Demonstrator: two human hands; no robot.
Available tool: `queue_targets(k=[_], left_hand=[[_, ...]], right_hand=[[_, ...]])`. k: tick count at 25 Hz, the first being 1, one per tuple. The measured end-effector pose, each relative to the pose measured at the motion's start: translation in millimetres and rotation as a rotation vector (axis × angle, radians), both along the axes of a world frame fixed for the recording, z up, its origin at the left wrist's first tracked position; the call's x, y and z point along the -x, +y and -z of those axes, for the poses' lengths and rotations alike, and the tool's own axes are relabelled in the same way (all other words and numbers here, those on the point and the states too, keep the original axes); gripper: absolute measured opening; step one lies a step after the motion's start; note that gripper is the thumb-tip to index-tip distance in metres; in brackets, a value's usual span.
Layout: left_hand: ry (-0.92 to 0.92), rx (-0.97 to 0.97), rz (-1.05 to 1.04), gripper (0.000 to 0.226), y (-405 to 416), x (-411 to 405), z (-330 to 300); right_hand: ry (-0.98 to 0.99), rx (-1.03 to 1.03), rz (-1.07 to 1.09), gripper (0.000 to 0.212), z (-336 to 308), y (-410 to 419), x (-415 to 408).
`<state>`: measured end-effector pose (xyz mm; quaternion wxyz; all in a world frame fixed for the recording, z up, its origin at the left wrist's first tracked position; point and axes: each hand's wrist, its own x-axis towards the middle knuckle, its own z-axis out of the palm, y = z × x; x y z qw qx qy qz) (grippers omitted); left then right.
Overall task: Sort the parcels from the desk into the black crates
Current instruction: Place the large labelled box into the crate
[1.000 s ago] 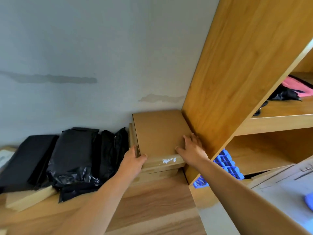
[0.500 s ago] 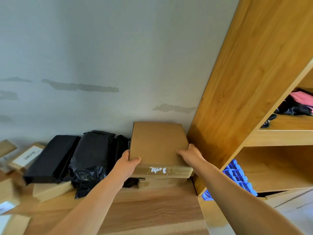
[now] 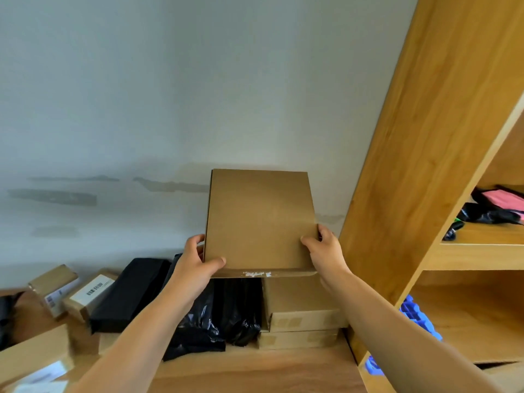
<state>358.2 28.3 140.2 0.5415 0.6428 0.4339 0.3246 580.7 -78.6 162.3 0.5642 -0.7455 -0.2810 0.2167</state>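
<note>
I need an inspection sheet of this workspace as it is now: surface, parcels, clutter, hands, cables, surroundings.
Surface: wooden desk, parcels along its wall side.
Job's things: flat brown cardboard box held above the desk; two stacked brown cardboard boxes below it; black plastic mailer bags; small labelled cardboard boxes at the left. Black crates: nothing seen.
Clutter: blue plastic item in the lower shelf compartment; pink and black items on the upper shelf.
Hands: left hand grips the held box's left edge; right hand grips its right edge.
Cables: nothing seen.
Surroundings: pale grey wall with patched marks; wooden shelf unit on the right.
</note>
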Motion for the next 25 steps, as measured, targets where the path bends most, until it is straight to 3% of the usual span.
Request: queue_targets(k=[5, 10, 12, 19, 23, 25], left_hand=[[-0.074, -0.133, -0.074, 0.068, 17.4, 24.5, -34.9], [-0.109, -0.273, -0.079, 0.101, 30.9, 44.1, -58.0], [-0.082, -0.339, -0.124, 0.101, 35.4, 46.1, -65.3], [-0.169, -0.33, -0.152, 0.073, 49.4, 56.5, -78.8], [-0.432, -0.121, -0.135, 0.028, 52.5, 60.0, -86.0], [-0.523, -0.04, -0.135, 0.023, 51.6, 59.5, -86.8]], right_hand=[[0.012, -0.186, -0.092, 0.033, -39.5, 11.1, 12.2], [0.033, -0.33, -0.133, 0.025, -61.3, 17.7, 21.5], [0.055, -0.34, -0.15, 0.013, -68.6, 20.2, 24.3], [0.105, -0.294, -0.237, 0.027, -84.1, 21.1, 31.8], [0.215, -0.308, -0.283, 0.033, -86.0, 22.0, 33.4], [0.24, -0.342, -0.294, 0.029, -85.5, 22.6, 33.9]])
